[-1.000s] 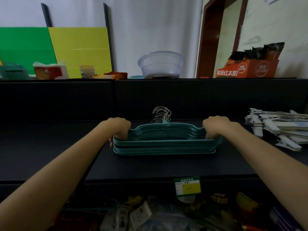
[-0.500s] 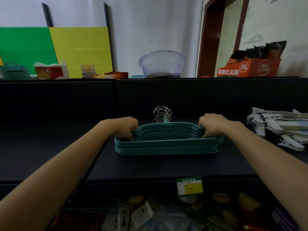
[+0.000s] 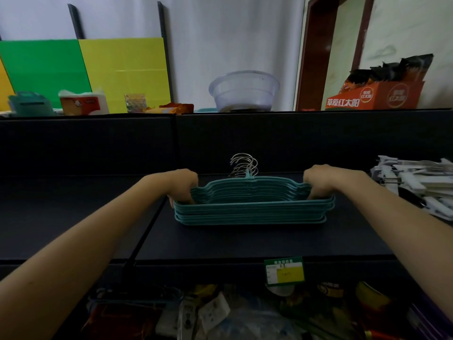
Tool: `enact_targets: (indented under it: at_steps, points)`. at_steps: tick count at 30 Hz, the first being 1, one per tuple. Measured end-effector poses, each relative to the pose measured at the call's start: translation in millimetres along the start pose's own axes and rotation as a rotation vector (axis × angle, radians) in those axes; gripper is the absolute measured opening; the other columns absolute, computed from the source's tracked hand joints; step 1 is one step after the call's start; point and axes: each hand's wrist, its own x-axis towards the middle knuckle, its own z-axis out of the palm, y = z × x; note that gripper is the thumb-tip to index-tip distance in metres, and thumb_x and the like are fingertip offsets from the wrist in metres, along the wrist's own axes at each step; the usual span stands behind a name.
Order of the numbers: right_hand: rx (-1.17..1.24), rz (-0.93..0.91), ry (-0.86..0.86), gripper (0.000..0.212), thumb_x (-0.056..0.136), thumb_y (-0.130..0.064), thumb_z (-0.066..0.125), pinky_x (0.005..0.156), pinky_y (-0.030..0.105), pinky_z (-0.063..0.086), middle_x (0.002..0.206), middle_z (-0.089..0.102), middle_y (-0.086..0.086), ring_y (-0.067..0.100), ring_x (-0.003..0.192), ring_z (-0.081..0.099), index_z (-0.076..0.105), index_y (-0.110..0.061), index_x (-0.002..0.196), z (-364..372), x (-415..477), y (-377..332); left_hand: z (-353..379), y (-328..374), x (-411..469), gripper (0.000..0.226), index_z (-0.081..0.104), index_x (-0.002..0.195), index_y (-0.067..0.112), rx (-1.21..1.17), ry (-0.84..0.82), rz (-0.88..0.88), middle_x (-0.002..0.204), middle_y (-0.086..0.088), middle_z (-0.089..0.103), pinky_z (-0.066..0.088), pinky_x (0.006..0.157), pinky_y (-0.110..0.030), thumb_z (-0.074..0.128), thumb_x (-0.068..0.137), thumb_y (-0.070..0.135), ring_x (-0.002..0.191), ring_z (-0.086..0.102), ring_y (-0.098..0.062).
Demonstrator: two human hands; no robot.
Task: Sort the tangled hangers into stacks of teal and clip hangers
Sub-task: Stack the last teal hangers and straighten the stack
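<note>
Head view: one stack of teal hangers (image 3: 252,209), flat on a dark matte shelf (image 3: 245,241), straight bars toward the camera, layers too tight for an exact count. One bundle of bright wire hooks (image 3: 244,165) curling up at the far middle of the stack. Two bare hands at work: left hand (image 3: 182,186) clamped on the stack's left end, fingers curled down over the shoulders of the upper layers; right hand (image 3: 318,182) likewise gripping the right end, fingers hooked over the top layers. Teal finish matte, edges rounded.

One loose pile of white clip hangers (image 3: 416,185) at the right edge of the same shelf, flat bars with blocky clips, well apart from the teal stack and untouched. One green-and-yellow price tag (image 3: 284,271) on the shelf's front lip, below the stack.

On the ledge above: one clear plastic bowl (image 3: 244,90), round, contents not readable; one orange carton (image 3: 375,95), open at the top, holding dark foil packets (image 3: 392,69); one red-and-white tissue pack (image 3: 83,104); one small patterned glass (image 3: 135,101). Behind these, one green board (image 3: 44,69) and one yellow board (image 3: 125,69), flat against the wall. Below the shelf, a dim jumble of packaged goods (image 3: 220,315), too dark to count.
</note>
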Motion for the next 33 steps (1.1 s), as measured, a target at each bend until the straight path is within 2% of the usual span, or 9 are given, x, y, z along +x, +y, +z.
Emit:
enact_targets:
  at_steps: [6,9,16,19,21,23,25,27,33]
  points:
    - [0.111,-0.015,-0.001,0.020,0.085,-0.031,0.065,0.057,0.022,0.045,0.076,0.059,0.000,0.014,0.069,0.056,0.057,-0.017,0.073,2.5,-5.8,5.1,1.3,-3.3,-1.5,0.028,0.057,0.060,0.014,-0.015,0.062,0.002,0.060,0.000,0.056,0.044,0.051,-0.020,0.066,0.083,0.027,0.056,0.056,-0.013]
    - [0.210,-0.009,0.018,0.021,0.081,-0.032,0.069,0.049,0.019,0.042,0.067,0.061,-0.004,0.009,0.061,0.058,0.062,-0.021,0.066,-0.8,-13.0,13.2,-2.8,-10.8,-8.2,0.018,0.066,0.071,0.011,-0.187,0.017,-0.020,0.067,0.000,0.065,0.054,0.057,-0.020,0.067,0.082,0.025,0.059,0.064,-0.009]
    - [-0.027,-0.014,0.095,0.027,0.083,-0.031,0.067,0.049,0.021,0.040,0.062,0.056,-0.002,0.011,0.057,0.052,0.057,-0.020,0.060,-2.4,-15.8,8.3,-3.6,-11.0,-9.2,0.032,0.059,0.052,0.020,-0.126,0.080,0.048,0.054,0.004,0.060,0.047,0.050,-0.017,0.067,0.083,0.024,0.049,0.059,-0.006]
    - [0.065,-0.041,0.102,0.023,0.081,-0.038,0.067,0.049,0.019,0.039,0.060,0.059,-0.006,0.007,0.055,0.054,0.065,-0.021,0.066,1.1,-20.7,14.8,-1.5,-15.8,-10.7,0.026,0.065,0.058,0.019,-0.180,0.087,0.066,0.060,0.002,0.065,0.049,0.054,-0.018,0.067,0.082,0.026,0.052,0.061,-0.004]
    - [0.353,-0.070,0.106,0.029,0.077,-0.056,0.062,0.052,0.013,0.039,0.054,0.061,-0.017,-0.003,0.053,0.055,0.070,-0.029,0.070,7.6,-26.6,22.2,6.0,-23.3,-13.2,0.022,0.074,0.079,0.016,-0.342,0.082,0.079,0.078,-0.003,0.072,0.055,0.069,-0.027,0.069,0.078,0.037,0.072,0.068,-0.012]
    - [0.811,-0.057,0.142,0.052,0.071,-0.075,0.047,0.074,0.017,0.041,0.079,0.065,-0.022,-0.007,0.074,0.056,0.071,-0.032,0.084,20.5,-31.2,25.5,22.5,-28.9,-14.8,0.048,0.075,0.092,0.018,-0.725,0.064,0.070,0.093,-0.004,0.073,0.053,0.081,-0.033,0.067,0.069,0.059,0.087,0.068,-0.018]
    - [1.318,-0.061,0.182,0.072,0.075,-0.078,0.026,0.082,0.027,0.041,0.110,0.065,-0.008,0.006,0.097,0.058,0.065,-0.027,0.108,39.8,-25.3,23.3,44.4,-24.0,-11.6,0.065,0.075,0.092,0.014,-1.256,0.066,0.057,0.097,-0.007,0.073,0.050,0.080,-0.033,0.050,0.074,0.070,0.086,0.069,-0.020]
    - [1.758,-0.117,0.260,0.074,0.087,-0.069,0.014,0.080,0.031,0.045,0.120,0.062,0.005,0.015,0.104,0.059,0.059,-0.018,0.115,55.7,-18.3,13.8,61.9,-15.1,-5.9,0.071,0.076,0.084,0.011,-1.661,0.146,0.049,0.095,-0.011,0.073,0.049,0.076,-0.036,0.031,0.085,0.066,0.084,0.070,-0.023]
    - [2.138,-0.192,0.324,0.083,0.084,-0.074,0.012,0.079,0.038,0.050,0.105,0.068,0.009,0.024,0.094,0.065,0.062,-0.013,0.111,67.2,-7.5,0.5,73.8,-2.7,-6.3,0.082,0.076,0.083,0.009,-1.835,0.330,0.113,0.097,-0.014,0.072,0.053,0.071,-0.035,0.021,0.085,0.071,0.084,0.070,-0.025]
